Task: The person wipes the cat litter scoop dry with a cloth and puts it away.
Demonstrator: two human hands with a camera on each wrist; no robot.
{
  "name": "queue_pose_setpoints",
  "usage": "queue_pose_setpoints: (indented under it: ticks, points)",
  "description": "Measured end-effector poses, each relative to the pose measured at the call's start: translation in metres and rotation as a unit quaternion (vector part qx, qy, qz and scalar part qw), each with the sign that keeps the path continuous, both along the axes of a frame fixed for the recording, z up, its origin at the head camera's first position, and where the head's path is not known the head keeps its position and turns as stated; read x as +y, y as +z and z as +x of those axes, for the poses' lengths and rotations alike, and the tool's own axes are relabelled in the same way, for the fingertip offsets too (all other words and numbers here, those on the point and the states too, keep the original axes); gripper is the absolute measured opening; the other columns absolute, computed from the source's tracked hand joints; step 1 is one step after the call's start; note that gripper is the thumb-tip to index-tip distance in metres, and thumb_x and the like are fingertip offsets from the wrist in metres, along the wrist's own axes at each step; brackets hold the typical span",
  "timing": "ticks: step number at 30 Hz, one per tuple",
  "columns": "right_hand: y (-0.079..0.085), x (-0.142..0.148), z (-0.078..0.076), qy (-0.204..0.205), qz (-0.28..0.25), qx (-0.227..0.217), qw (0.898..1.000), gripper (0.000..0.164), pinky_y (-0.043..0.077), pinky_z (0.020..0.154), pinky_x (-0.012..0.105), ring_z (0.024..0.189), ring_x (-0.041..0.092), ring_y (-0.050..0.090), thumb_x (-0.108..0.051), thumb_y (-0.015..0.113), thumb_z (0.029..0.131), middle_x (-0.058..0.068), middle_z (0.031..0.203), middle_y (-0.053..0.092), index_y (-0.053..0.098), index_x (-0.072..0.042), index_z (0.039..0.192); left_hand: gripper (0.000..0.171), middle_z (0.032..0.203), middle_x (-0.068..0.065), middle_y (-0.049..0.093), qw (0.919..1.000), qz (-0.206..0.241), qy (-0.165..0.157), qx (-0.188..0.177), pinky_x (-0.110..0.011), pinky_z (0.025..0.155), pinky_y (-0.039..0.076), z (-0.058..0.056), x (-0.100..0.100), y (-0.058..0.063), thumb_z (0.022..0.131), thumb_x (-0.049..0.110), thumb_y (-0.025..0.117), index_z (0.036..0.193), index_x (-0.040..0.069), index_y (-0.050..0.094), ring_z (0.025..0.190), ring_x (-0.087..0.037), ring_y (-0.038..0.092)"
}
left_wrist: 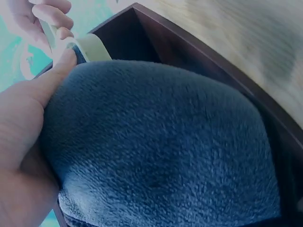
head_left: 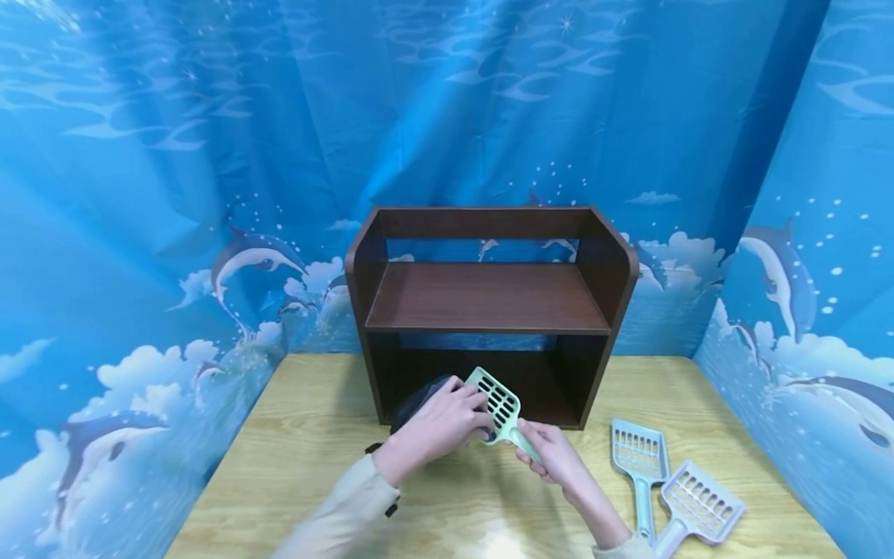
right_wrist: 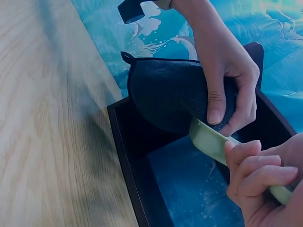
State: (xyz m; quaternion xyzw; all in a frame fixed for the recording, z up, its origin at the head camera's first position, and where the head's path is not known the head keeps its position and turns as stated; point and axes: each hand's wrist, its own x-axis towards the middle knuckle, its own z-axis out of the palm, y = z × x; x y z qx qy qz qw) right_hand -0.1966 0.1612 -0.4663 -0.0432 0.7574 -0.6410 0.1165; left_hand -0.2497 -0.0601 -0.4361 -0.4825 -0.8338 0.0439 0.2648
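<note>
My right hand [head_left: 555, 458] grips a light green slotted litter scoop [head_left: 504, 401] by its handle, with the scoop's head raised in front of the shelf. At the head's left edge, my left hand [head_left: 447, 419] pinches a dark blue fleecy cloth [right_wrist: 161, 94] between thumb and fingers, the cloth pressed against the scoop. Bound in a dark edge, the cloth has a small hanging loop [right_wrist: 127, 57] at one corner. In the left wrist view the plush cloth [left_wrist: 161, 137] covers most of the picture and hides much of the scoop.
Behind the hands stands a dark brown two-tier wooden shelf [head_left: 489, 295] on the light wood table [head_left: 300, 435]. To the right lie a blue slotted scoop [head_left: 641, 454] and a pale lilac one [head_left: 701, 501], touching or overlapping. An ocean-print curtain [head_left: 174, 194] surrounds the table.
</note>
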Motion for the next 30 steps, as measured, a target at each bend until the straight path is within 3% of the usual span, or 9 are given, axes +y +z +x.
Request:
queue_pose_setpoints:
  ticks: [5, 8, 11, 16, 22, 26, 30]
  points:
    - [0.003, 0.002, 0.003, -0.01, 0.0, 0.004, 1.0, 0.049, 0.024, 0.041, 0.016, 0.047, 0.002, 0.035, -0.032, 0.042, 0.11, -0.002, 0.067, 0.054, 0.063, 0.012, 0.117, 0.013, 0.088, 0.01, 0.064, 0.9973, 0.052, 0.016, 0.049, -0.032, 0.083, 0.043, -0.009, -0.009, 0.001, 0.081, 0.04, 0.08, 0.09, 0.031, 0.077, 0.089, -0.013, 0.057]
    - [0.003, 0.003, 0.003, -0.008, 0.001, 0.005, 1.0, 0.049, 0.024, 0.042, 0.016, 0.047, 0.003, 0.035, -0.033, 0.04, 0.11, -0.001, 0.067, 0.053, 0.063, 0.011, 0.115, 0.014, 0.086, 0.006, 0.062, 0.9925, 0.11, 0.015, 0.051, -0.034, 0.079, 0.042, -0.013, -0.014, -0.001, 0.08, 0.036, 0.082, 0.089, 0.027, 0.076, 0.085, -0.016, 0.056]
    - [0.003, 0.004, 0.003, -0.009, -0.002, 0.003, 1.0, 0.049, 0.024, 0.042, 0.016, 0.047, 0.003, 0.034, -0.032, 0.039, 0.111, -0.001, 0.068, 0.052, 0.062, 0.011, 0.115, 0.015, 0.085, 0.005, 0.061, 0.9888, 0.138, 0.007, 0.056, -0.034, 0.076, 0.041, -0.014, -0.016, -0.003, 0.079, 0.031, 0.084, 0.09, 0.026, 0.076, 0.083, -0.016, 0.056]
    - [0.0, 0.001, 0.004, -0.012, -0.003, 0.005, 1.0, 0.048, 0.023, 0.041, 0.016, 0.046, 0.003, 0.033, -0.032, 0.04, 0.11, -0.001, 0.066, 0.051, 0.062, 0.01, 0.114, 0.011, 0.084, 0.005, 0.061, 0.9857, 0.139, 0.015, 0.094, -0.034, 0.075, 0.042, -0.015, -0.009, -0.006, 0.081, 0.03, 0.083, 0.088, 0.025, 0.076, 0.081, -0.016, 0.057]
    - [-0.005, -0.011, 0.008, 0.013, 0.007, 0.01, 1.0, 0.049, 0.024, 0.041, 0.017, 0.046, 0.004, 0.032, -0.033, 0.038, 0.111, -0.002, 0.065, 0.049, 0.063, 0.009, 0.111, 0.008, 0.081, 0.002, 0.06, 0.9746, 0.172, 0.078, 0.121, -0.037, 0.079, 0.042, -0.019, 0.002, -0.002, 0.086, 0.025, 0.079, 0.085, 0.019, 0.074, 0.078, -0.018, 0.057]
    - [-0.004, -0.014, 0.009, -0.027, 0.013, 0.01, 0.999, 0.047, 0.023, 0.041, 0.016, 0.046, 0.004, 0.032, -0.034, 0.04, 0.11, -0.002, 0.065, 0.05, 0.064, 0.007, 0.112, 0.013, 0.081, 0.0, 0.06, 0.972, 0.171, 0.111, 0.116, -0.038, 0.079, 0.042, -0.017, 0.01, -0.002, 0.084, 0.026, 0.08, 0.086, 0.016, 0.074, 0.078, -0.02, 0.058]
    - [-0.002, -0.009, 0.007, -0.073, 0.011, 0.015, 0.997, 0.046, 0.023, 0.042, 0.015, 0.046, 0.003, 0.031, -0.033, 0.043, 0.109, -0.002, 0.064, 0.05, 0.066, 0.007, 0.111, 0.018, 0.081, 0.001, 0.06, 0.9716, 0.161, 0.123, 0.122, -0.036, 0.076, 0.042, -0.011, 0.012, -0.007, 0.08, 0.03, 0.084, 0.084, 0.016, 0.073, 0.077, -0.019, 0.059]
